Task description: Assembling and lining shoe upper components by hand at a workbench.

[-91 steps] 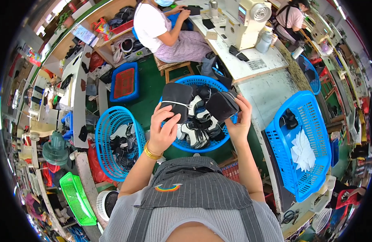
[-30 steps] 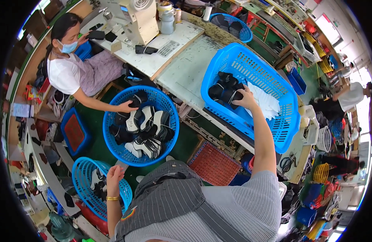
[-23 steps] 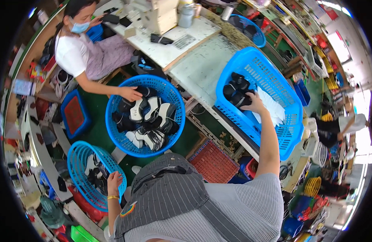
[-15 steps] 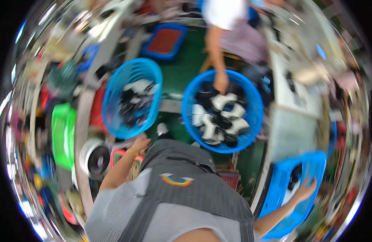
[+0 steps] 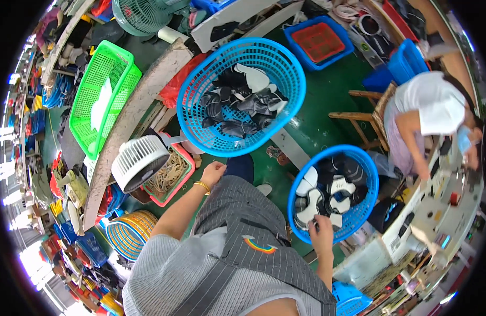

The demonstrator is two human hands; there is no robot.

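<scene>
My left hand (image 5: 214,174), with a yellow bangle at its wrist, is held in front of my apron, fingers curled in with nothing visible in them. Between it and the large oval blue basket (image 5: 298,113) there is a small gap. That basket holds mostly black pieces (image 5: 240,102) with some white ones. At the near edge of a round blue basket (image 5: 374,174), my right hand (image 5: 322,234) has its fingers closed around a small dark thing, too hidden to name. Black-and-white pieces (image 5: 342,187), looking like shoe uppers, fill this basket beside the fingers.
A co-worker (image 5: 435,110) sits at a worktable on the right, near a wooden stool (image 5: 361,121). To my left are a white fan (image 5: 140,160), a red-rimmed bin of tan strips (image 5: 172,174) and a green basket (image 5: 103,97). A blue tray (image 5: 319,39) lies farther off.
My view has turned toward the right. My right hand has gone from above the blue crate to the round basket's near edge. The co-worker's hand has left that basket.
</scene>
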